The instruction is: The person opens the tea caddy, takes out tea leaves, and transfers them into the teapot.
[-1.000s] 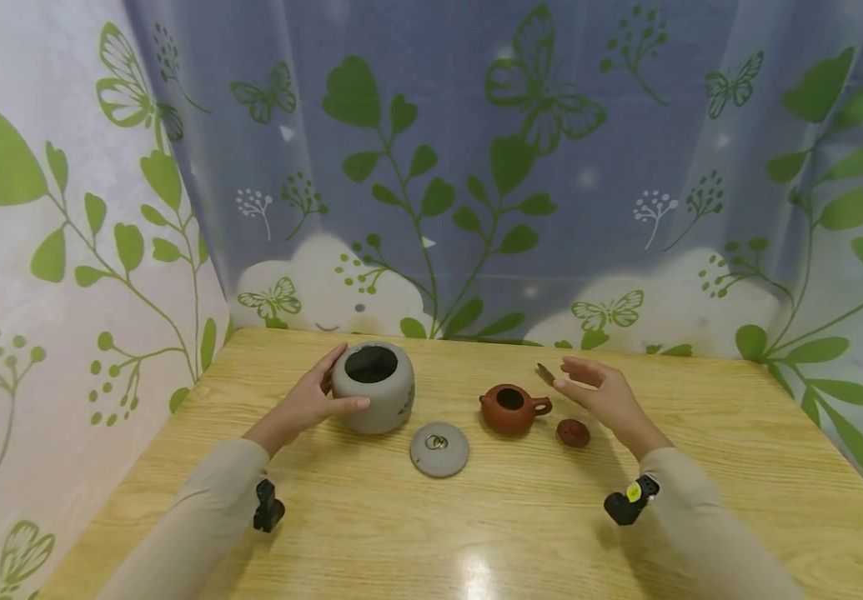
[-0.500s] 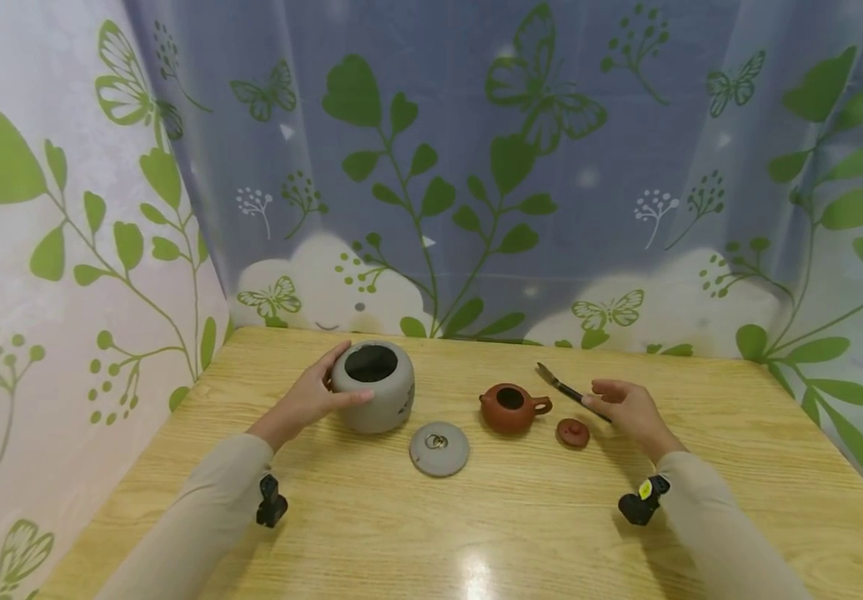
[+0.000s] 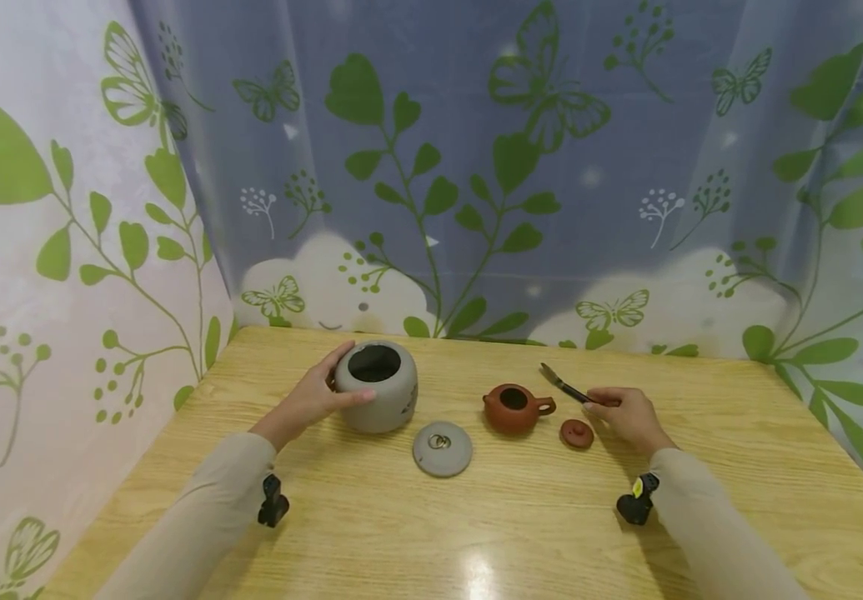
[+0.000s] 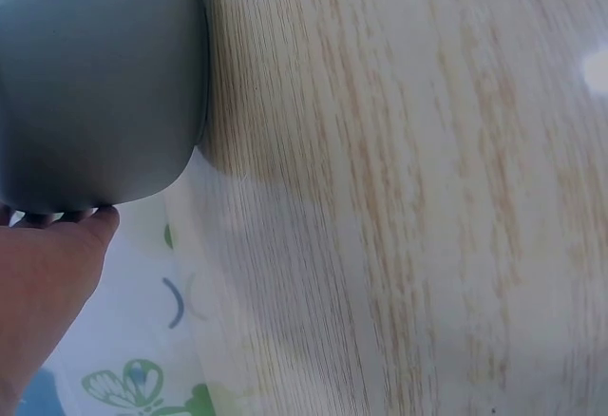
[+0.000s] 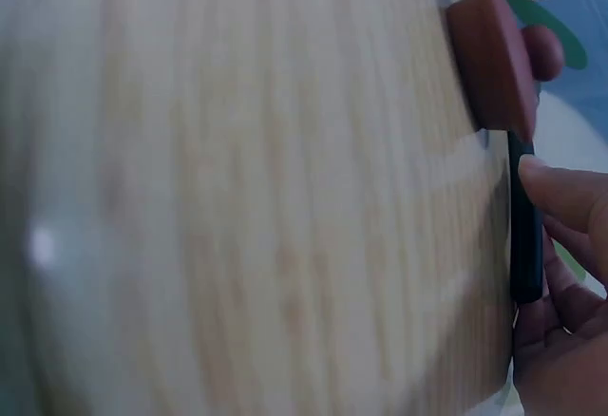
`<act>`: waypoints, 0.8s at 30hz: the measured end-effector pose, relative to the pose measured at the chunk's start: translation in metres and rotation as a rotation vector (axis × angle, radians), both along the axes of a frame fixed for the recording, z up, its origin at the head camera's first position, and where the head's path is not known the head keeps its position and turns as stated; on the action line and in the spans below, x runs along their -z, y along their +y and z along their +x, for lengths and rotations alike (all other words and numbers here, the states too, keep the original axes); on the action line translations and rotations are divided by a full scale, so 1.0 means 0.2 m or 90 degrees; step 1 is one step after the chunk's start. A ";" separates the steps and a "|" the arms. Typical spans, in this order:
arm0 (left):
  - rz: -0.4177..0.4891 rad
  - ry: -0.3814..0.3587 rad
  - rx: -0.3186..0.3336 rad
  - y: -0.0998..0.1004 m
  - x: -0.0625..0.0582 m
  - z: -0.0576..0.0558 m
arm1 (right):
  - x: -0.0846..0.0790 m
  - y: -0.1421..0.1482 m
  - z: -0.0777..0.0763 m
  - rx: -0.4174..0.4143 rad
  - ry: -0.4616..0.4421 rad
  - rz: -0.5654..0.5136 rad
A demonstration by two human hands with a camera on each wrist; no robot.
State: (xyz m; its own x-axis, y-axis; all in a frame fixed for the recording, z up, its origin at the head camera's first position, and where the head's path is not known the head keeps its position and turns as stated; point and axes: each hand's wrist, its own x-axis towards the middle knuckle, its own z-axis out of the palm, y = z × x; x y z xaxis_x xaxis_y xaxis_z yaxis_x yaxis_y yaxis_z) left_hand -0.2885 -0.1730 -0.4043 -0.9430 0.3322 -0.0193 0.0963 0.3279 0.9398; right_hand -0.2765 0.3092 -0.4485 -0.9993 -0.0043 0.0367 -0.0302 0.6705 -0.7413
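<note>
My left hand (image 3: pixel 309 402) holds a grey round jar (image 3: pixel 380 392) at the left, thumb across its near side and fingers round its far side. The jar stands uncovered on the table, its inside dark. In the right wrist view, my right hand (image 5: pixel 575 264) pinches the black handle of a slim tool (image 5: pixel 525 226), thumb on one side and fingers on the other. The tool's flat, brownish tip (image 3: pixel 549 373) points away to the left in the head view. A reddish-brown clay teapot (image 3: pixel 514 410) stands without its lid, and the small teapot lid (image 3: pixel 577 433) lies just left of my right hand.
The grey jar lid (image 3: pixel 442 449) with a ring on top lies between jar and teapot, slightly nearer me. All stand on a light wooden table (image 3: pixel 416 533). Behind it hangs a blue curtain (image 3: pixel 461 167) with green leaves and butterflies.
My right hand first drew back right and nearer from the tool's tip, then lowered onto the handle and took hold of it. The left hand stays on the jar.
</note>
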 end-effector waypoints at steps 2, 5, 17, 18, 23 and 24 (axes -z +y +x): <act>0.000 -0.002 0.000 0.00 0.00 0.00 | 0.00 -0.01 0.00 0.007 0.004 0.018; -0.004 -0.004 -0.002 0.00 0.00 0.00 | -0.01 -0.02 0.00 0.014 -0.001 0.028; -0.010 -0.004 -0.003 0.00 -0.01 0.00 | 0.00 -0.05 -0.01 0.055 0.009 0.054; -0.013 -0.003 -0.005 0.00 -0.01 -0.01 | -0.01 -0.05 -0.01 0.055 0.009 0.056; -0.026 0.010 -0.008 -0.01 0.02 -0.02 | -0.04 -0.05 0.00 0.050 0.012 0.079; -0.025 0.010 -0.008 -0.01 0.02 -0.02 | -0.05 -0.05 0.00 0.049 0.016 0.084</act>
State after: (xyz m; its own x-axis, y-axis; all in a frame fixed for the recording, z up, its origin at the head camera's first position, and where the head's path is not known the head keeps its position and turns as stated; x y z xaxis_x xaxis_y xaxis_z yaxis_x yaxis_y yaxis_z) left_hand -0.2929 -0.1747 -0.4090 -0.9474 0.3196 -0.0173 0.1065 0.3655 0.9247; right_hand -0.2759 0.2996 -0.4392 -0.9956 0.0660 0.0662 0.0076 0.7633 -0.6460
